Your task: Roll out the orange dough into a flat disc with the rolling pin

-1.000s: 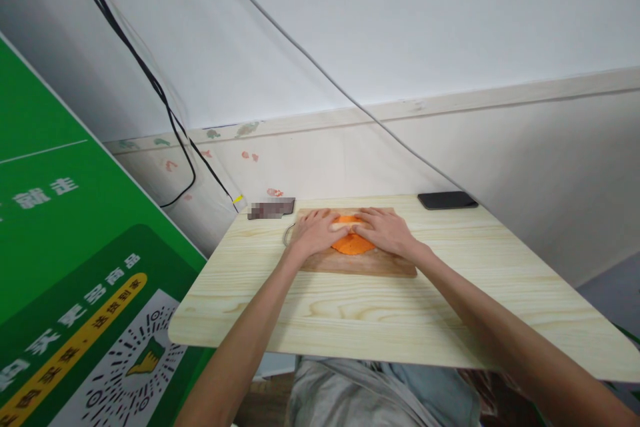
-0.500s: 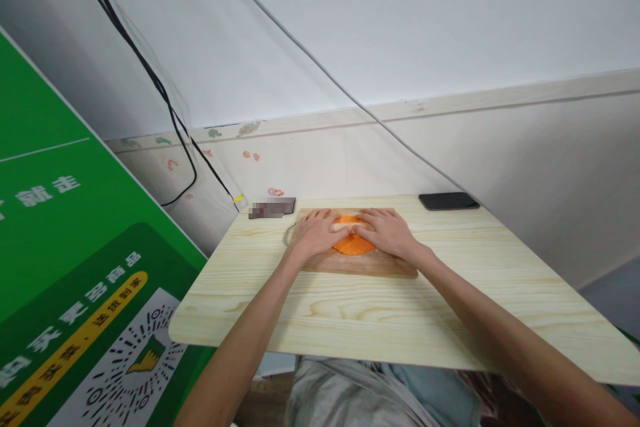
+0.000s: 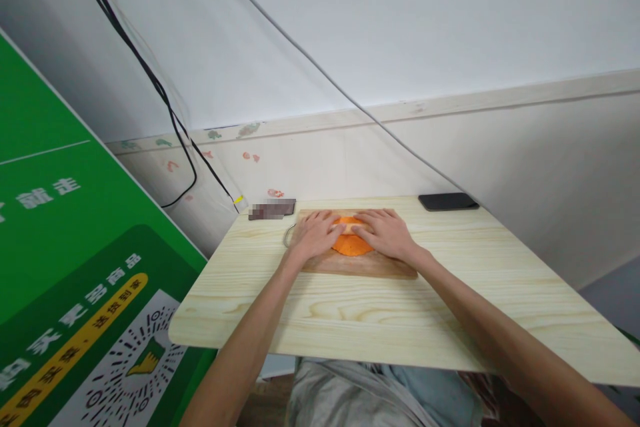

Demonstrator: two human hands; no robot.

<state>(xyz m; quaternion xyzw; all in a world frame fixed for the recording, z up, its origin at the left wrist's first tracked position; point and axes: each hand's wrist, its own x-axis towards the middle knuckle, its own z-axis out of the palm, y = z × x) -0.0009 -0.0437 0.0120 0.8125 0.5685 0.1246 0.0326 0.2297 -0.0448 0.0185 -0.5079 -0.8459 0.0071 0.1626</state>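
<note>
A flat round of orange dough (image 3: 353,245) lies on a wooden cutting board (image 3: 360,267). Across the dough runs a pale wooden rolling pin (image 3: 355,230), of which only the short middle stretch shows between my hands. My left hand (image 3: 316,233) covers the pin's left part, and my right hand (image 3: 386,232) covers its right part. Both hands grip it from above, with the thumbs on the near side and the fingers reaching over to the far side. The pin's ends are hidden under the hands.
The board, with a metal handle (image 3: 289,235) at its left, rests on a light wood-grain table (image 3: 345,320). A dark phone (image 3: 449,202) lies at the back right, a partly blurred flat object (image 3: 273,209) at the back left. Cables hang along the wall; a green sign (image 3: 100,213) stands left.
My thumbs have moved slightly apart, so more of the rolling pin shows between them. The hands have otherwise barely shifted, and the board stays in place.
</note>
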